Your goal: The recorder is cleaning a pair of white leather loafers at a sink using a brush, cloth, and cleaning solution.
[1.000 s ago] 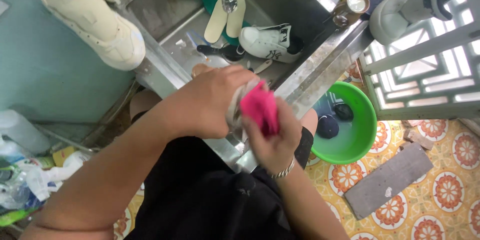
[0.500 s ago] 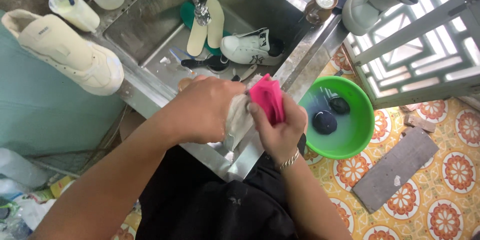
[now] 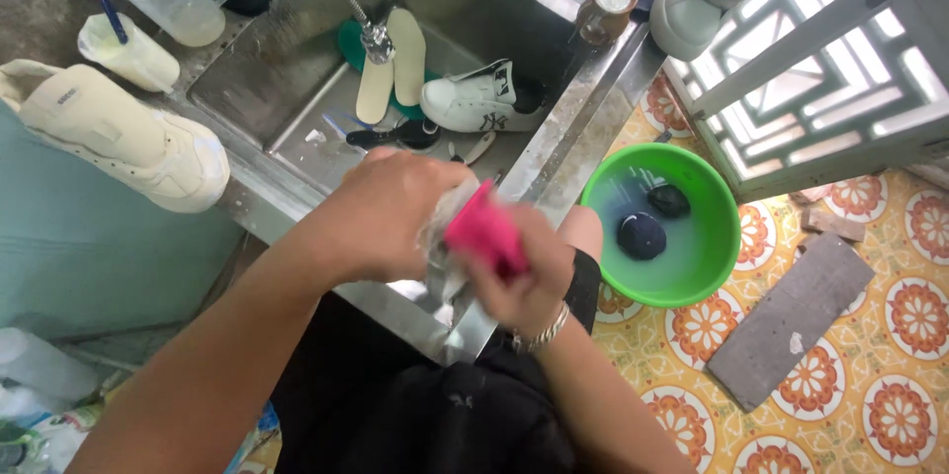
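Both hands meet over the front edge of a steel sink (image 3: 297,88). My left hand (image 3: 390,217) is closed around a whitish, wet-looking thing (image 3: 445,242) that is mostly hidden by my fingers. Pressed against it is a bright pink cloth or sponge (image 3: 484,232), which my right hand (image 3: 529,281) grips from below. A silver bracelet (image 3: 539,336) sits on my right wrist. What the whitish thing is cannot be made out.
In the sink lie a white sneaker (image 3: 474,98), two pale insoles (image 3: 390,64) and a black brush (image 3: 395,135) under a faucet (image 3: 371,34). A cream sneaker (image 3: 119,133) and a measuring jug (image 3: 168,0) rest on the counter. A green basin (image 3: 707,257) of water and a grey slab (image 3: 791,316) sit on the tiled floor.
My hands stay pressed together on the pink thing, shifting slightly against each other. The view has tilted, so the sink and counter now sit lower in the picture.
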